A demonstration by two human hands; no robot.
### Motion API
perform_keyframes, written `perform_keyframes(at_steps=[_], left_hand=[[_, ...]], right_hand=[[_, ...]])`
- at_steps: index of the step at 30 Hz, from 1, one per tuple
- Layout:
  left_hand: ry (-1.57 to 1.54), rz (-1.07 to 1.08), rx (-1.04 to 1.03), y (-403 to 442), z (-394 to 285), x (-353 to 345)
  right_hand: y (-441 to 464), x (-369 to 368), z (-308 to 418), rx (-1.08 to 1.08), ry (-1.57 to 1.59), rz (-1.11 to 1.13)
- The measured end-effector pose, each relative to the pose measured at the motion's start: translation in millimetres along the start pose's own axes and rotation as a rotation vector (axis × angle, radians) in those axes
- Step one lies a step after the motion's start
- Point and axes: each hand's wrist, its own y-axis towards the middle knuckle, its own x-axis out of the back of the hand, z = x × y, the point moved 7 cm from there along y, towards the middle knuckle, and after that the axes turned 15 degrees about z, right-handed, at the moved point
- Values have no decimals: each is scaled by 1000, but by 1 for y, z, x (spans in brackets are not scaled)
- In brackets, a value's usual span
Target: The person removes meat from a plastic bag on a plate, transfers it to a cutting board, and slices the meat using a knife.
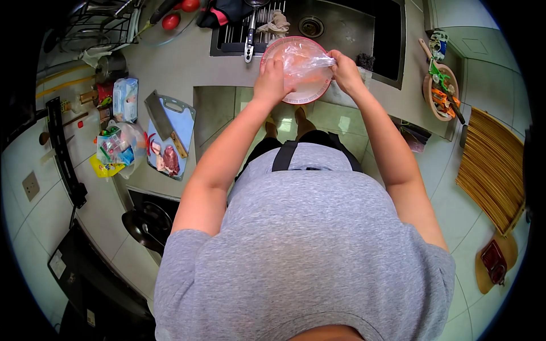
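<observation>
The right hand is closed in a pinch on the gathered end of a clear plastic bag, its thumb and fingers together at the twist. The left hand is partly curled, with thumb and fingers apart, over the left side of the bag and the red-rimmed bowl; whether it grips the plastic or the bowl, I cannot tell. The bag lies over the bowl, with something pale orange showing beneath, and the bowl is at the front edge of the sink, between the two hands. Just beyond the bowl, a rack in the sink bears a crumpled beige cloth, and a black-handled utensil lies beside it. A dark scrubber sits near the right hand. Farther left on the counter, a blue cutting board holds a cleaver, pieces of meat and red chillies; a pack of wipes and a bag of packets stand beside the board. Well to the right, an oval basket holds tools with green and orange handles, near a slatted bamboo mat.
</observation>
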Motion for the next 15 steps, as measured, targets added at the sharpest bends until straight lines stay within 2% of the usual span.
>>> perform_keyframes(at_steps=[1,3,7,9,10,12,15], left_hand=[[48,-49,-13,-2,-3,-1],[197,106,77,5,4,-16],[152,99,105,13,11,-14],[-97,3,69,12,12,-5],[-93,3,67,14,12,-4],[-165,-156,-55,14,2,11],[-288,-133,-41,20,-9,26]], right_hand=[[0,-3,-4,0,0,0],[-2,-5,0,32,38,-20],[-10,-2,6,-90,237,40],[-10,2,12,39,270,18],[-9,3,11,41,273,16],[-9,10,20,129,178,-18],[-13,22,32,154,189,-69]])
